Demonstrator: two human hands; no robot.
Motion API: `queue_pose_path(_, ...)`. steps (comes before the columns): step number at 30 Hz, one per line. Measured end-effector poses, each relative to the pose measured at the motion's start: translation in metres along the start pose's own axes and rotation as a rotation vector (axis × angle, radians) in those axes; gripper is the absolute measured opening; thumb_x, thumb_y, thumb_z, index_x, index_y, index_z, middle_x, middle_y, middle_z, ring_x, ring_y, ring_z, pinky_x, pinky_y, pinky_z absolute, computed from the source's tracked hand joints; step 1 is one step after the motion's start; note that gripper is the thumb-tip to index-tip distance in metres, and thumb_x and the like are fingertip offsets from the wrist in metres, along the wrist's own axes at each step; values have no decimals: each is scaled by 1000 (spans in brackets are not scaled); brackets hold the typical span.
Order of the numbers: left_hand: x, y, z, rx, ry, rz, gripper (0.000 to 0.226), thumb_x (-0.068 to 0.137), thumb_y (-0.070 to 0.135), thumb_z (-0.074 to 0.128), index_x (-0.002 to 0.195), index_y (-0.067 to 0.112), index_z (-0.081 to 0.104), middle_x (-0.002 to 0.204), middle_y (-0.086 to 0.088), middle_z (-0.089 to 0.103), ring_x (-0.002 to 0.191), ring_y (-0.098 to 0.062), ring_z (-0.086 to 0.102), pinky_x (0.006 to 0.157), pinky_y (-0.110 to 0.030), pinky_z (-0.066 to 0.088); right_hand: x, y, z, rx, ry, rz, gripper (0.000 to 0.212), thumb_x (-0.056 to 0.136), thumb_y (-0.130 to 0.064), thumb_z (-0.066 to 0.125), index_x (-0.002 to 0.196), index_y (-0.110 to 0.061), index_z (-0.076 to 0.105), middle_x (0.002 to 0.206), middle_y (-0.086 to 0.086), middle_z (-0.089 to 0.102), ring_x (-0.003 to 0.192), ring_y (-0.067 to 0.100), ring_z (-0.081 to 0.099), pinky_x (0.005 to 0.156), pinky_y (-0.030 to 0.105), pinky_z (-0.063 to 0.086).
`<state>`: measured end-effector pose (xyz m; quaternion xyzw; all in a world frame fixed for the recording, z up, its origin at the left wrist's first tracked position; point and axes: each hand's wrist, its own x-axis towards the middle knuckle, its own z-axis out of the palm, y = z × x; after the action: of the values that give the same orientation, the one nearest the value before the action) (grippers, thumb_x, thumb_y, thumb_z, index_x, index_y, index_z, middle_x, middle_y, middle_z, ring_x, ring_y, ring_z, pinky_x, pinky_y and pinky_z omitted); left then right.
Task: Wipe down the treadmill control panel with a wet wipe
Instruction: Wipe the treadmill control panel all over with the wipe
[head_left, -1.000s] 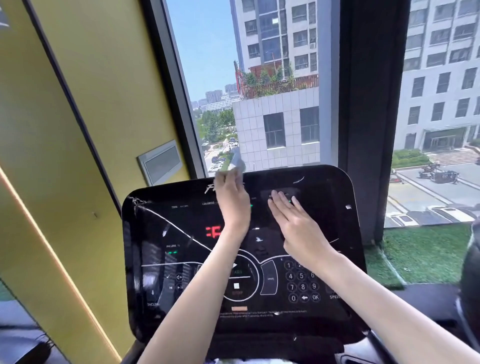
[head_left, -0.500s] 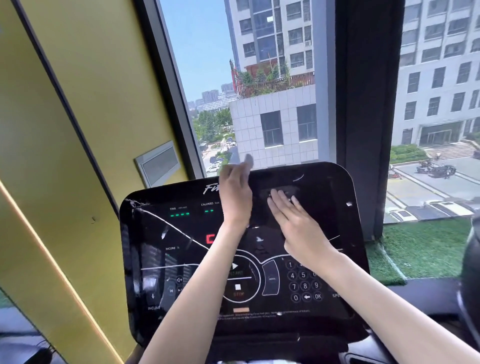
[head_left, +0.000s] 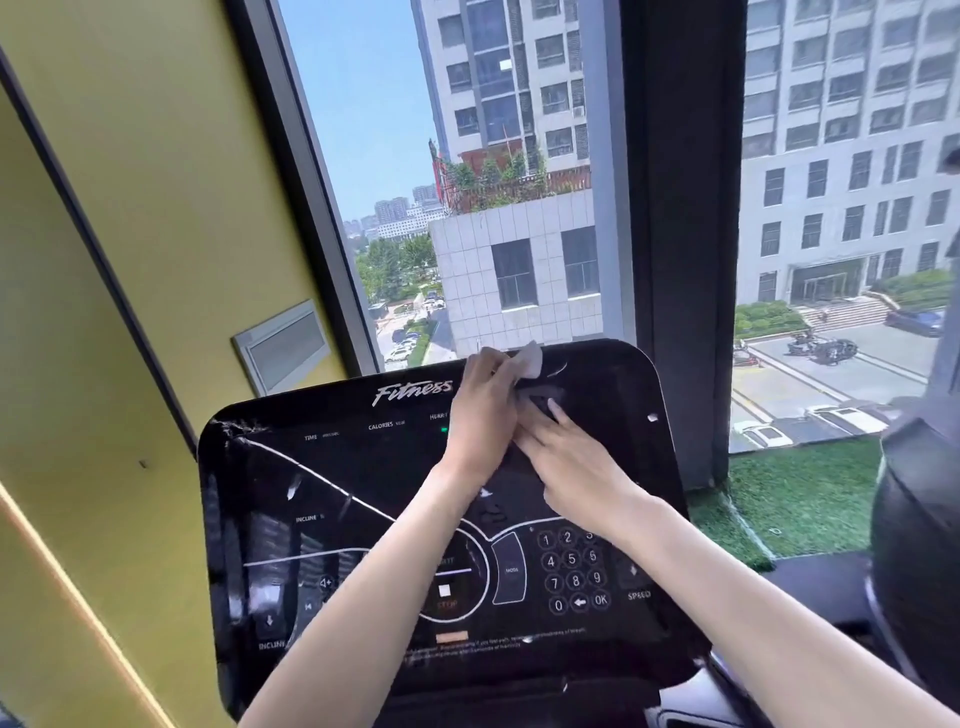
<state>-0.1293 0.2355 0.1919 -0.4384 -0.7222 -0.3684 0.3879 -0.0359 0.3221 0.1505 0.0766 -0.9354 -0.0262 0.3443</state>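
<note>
Wet wipe (head_left: 530, 358), gripped in left hand (head_left: 483, 410), sweeps right to meet the flat-open right hand (head_left: 571, 457), covering control panel's (head_left: 363, 467) top edge.

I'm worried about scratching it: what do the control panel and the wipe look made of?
Control panel: looks like glossy black plastic or glass; it mirrors window light and is cracked at its upper-left corner. Wet wipe: probably thin, soft white nonwoven cloth; it crumples in the left hand's grip.
</note>
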Motion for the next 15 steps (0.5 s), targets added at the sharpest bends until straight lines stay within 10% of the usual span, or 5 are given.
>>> queue_pose_path(6,6,-12,-4,-69,321,-387,15,92,7,55,96,0,68,87,-5,51,78,-23,53,70,-42,49,-30,23,-16,-47,52,161,91,65,16,55,145,0,15,154,14,11,142,24,6,116,35,7)
queue_pose_path(11,-1,7,13,-27,-25,26,25,85,-7,57,104,5,68,86,-6,56,82,-24,54,67,-28,45,-41,35,-16,-124,-22,223,95,59,9,67,143,1,24,152,16,21,141,26,17,114,38,14)
queue_pose_path(15,11,6,8,-139,307,-444,15,92,7,55,98,3,68,88,-1,51,82,-23,54,73,-23,41,-42,35,-11,-159,-41,218,95,51,9,72,139,4,34,147,19,33,136,29,31,111,42,22)
